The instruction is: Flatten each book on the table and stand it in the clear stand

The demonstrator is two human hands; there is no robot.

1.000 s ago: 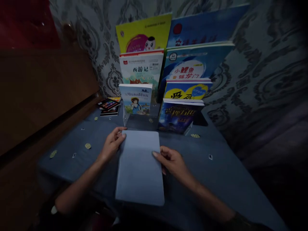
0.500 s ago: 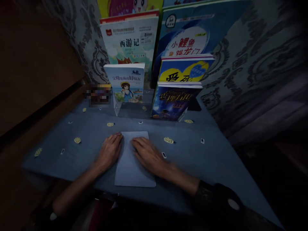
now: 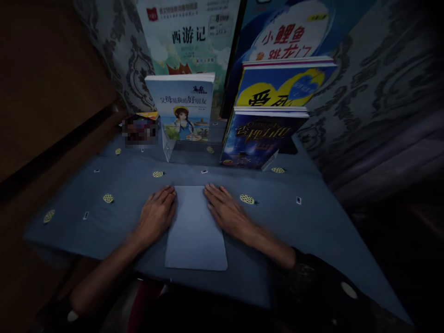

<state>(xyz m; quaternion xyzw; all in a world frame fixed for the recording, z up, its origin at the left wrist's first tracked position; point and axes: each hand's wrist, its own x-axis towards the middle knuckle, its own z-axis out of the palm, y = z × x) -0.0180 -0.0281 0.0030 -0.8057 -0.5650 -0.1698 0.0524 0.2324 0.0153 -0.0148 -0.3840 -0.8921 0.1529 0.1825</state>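
A plain pale blue-grey notebook (image 3: 196,231), or a thin booklet with no visible lettering, lies flat and closed near the table's front edge. My left hand (image 3: 157,212) rests along its left edge, fingers slightly bent, the fingertips at the upper left corner. Lying flat across the upper right corner is my right hand (image 3: 225,210), its fingers stretched out and pointing away from me. Neither hand grips the cover. The undersides of both palms are hidden.
Behind the notebook, a clear stand (image 3: 197,152) carries upright books, among them a light blue one (image 3: 185,108) and a dark blue one (image 3: 260,141). A blurred-out item (image 3: 138,129) sits at the back left. A blue patterned cloth (image 3: 125,185) covers the table.
My right hand has slid right across the cover, from its middle to its right edge. The left hand stays nearly in place. The camera view has tipped down and moved closer.
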